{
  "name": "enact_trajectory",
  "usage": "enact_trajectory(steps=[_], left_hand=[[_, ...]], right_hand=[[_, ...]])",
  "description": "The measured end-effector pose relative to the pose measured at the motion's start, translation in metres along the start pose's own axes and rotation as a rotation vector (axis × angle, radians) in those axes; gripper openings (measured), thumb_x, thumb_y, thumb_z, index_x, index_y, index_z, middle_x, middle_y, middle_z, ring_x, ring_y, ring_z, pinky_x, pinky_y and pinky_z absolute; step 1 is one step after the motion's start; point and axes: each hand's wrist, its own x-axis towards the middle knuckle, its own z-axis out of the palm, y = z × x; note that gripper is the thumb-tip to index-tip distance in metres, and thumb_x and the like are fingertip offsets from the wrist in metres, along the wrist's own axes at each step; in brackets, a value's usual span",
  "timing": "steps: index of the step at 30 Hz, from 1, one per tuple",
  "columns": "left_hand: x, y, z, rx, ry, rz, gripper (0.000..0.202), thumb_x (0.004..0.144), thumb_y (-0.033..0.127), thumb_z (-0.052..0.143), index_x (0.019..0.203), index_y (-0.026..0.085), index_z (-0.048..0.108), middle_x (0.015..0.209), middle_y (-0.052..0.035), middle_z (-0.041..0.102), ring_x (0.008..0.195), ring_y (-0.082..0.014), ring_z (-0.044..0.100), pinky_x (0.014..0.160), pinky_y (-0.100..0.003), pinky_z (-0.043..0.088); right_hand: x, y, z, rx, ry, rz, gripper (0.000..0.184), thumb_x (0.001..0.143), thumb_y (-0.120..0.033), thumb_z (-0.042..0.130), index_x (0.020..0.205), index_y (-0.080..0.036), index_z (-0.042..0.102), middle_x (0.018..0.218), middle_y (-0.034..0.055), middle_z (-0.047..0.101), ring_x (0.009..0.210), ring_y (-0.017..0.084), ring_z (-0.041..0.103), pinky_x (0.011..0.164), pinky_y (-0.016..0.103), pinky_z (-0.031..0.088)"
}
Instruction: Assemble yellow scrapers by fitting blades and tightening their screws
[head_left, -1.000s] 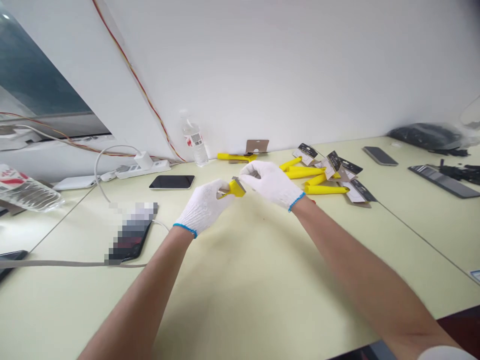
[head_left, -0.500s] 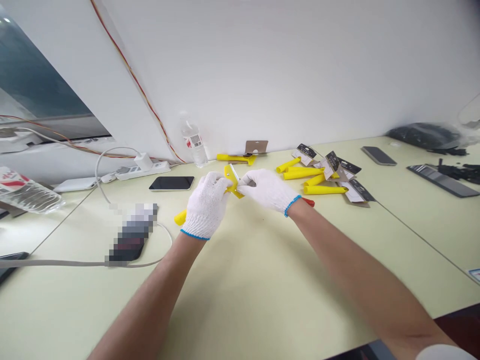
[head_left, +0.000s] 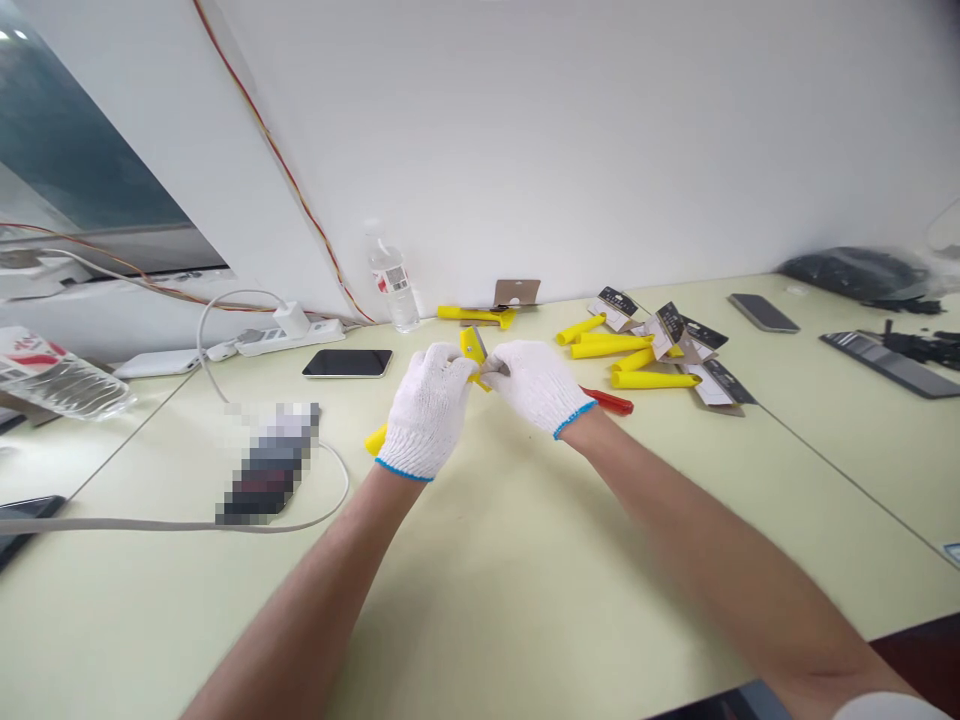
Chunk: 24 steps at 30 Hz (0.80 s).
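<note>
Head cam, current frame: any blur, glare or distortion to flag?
Head view: wide-angle bowing curves the pale green tabletop toward the frame edges; the white knit-gloved left hand, right hand and yellow plastic scraper look fairly sharp; right forearm looks motion-soft; a rectangular patch is pixelated; glare on the clear plastic bottle at left.

And there we were, looking out from the person's head, aimed forward and down past the left hand [head_left: 426, 412] and right hand [head_left: 537, 386], close over the desk [head_left: 517, 590], with the wall [head_left: 570, 150] rising behind. The far right corner looked small and rather hard to make out.
</note>
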Motion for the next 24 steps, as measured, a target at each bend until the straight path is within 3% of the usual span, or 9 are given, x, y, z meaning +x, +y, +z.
enact_trajectory(steps=[5, 10, 15, 24], left_hand=[[-0.002, -0.004, 0.001, -0.029, 0.016, 0.041, 0.013, 0.096, 0.019, 0.055, 0.097, 0.021, 0.068, 0.115, -0.0125, 0.062, 0.106, -0.0251, 0.058, 0.094, -0.044, 0.051], [-0.001, -0.006, -0.002, -0.083, 0.021, 0.030, 0.011, 0.094, 0.018, 0.059, 0.099, 0.021, 0.068, 0.112, -0.0110, 0.062, 0.106, -0.0239, 0.059, 0.094, -0.040, 0.052], [0.000, -0.006, -0.009, -0.134, -0.010, 0.069, 0.013, 0.094, 0.018, 0.057, 0.101, 0.021, 0.068, 0.116, -0.0115, 0.061, 0.111, -0.0241, 0.059, 0.094, -0.039, 0.053], [0.002, -0.008, -0.012, -0.168, -0.042, 0.055, 0.009, 0.092, 0.020, 0.063, 0.100, 0.022, 0.068, 0.115, -0.0107, 0.060, 0.109, -0.0245, 0.060, 0.092, -0.041, 0.055]], right_hand=[[0.002, 0.000, 0.002, -0.036, 0.030, 0.064, 0.013, 0.088, -0.026, 0.069, 0.082, -0.014, 0.068, 0.087, 0.0089, 0.071, 0.087, 0.019, 0.064, 0.080, 0.030, 0.046], [0.003, 0.008, -0.009, 0.066, -0.003, 0.103, 0.023, 0.084, -0.029, 0.076, 0.101, -0.014, 0.070, 0.103, 0.0094, 0.072, 0.090, 0.019, 0.065, 0.077, 0.028, 0.048], [-0.001, 0.015, -0.024, 0.365, -0.285, 0.130, 0.020, 0.091, -0.035, 0.069, 0.084, -0.015, 0.067, 0.087, 0.0052, 0.071, 0.077, 0.014, 0.066, 0.067, 0.024, 0.051], [-0.003, 0.003, -0.030, 0.358, -0.291, 0.202, 0.019, 0.091, -0.027, 0.071, 0.080, -0.015, 0.062, 0.085, 0.0049, 0.072, 0.070, 0.012, 0.066, 0.060, 0.021, 0.051]])
